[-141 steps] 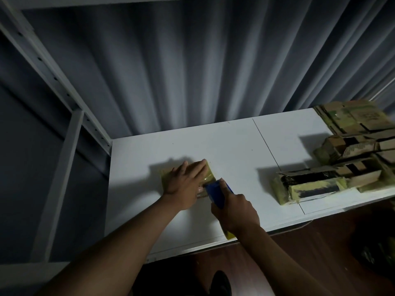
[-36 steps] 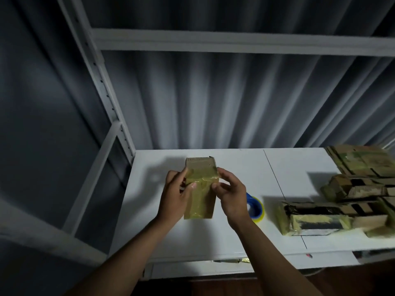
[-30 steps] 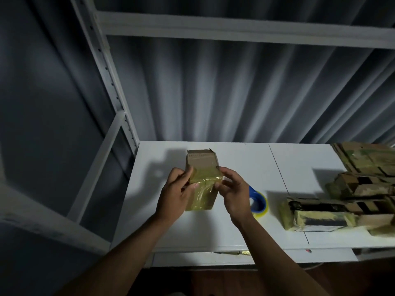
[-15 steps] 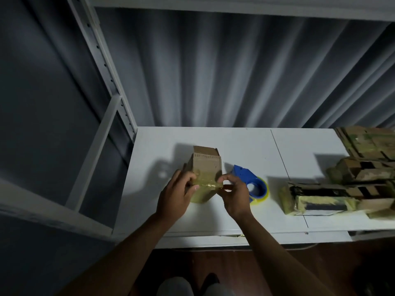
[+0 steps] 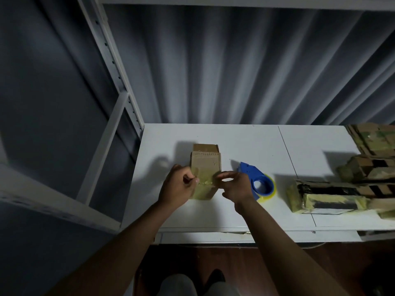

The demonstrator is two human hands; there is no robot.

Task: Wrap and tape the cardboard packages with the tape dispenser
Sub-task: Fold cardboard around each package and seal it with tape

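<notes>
Pinching tape edge on cardboard package with left hand and right hand, mid-bench. Sitting just right: tape dispenser. Crowding bench's right end: taped packages.

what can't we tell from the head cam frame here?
- Head view: near lower part of the cardboard package is hidden behind the left hand and right hand.
- Stack of taped packages: cut off by the right edge.
- Tape dispenser: near end behind the right hand; blade too dim to see.
</notes>
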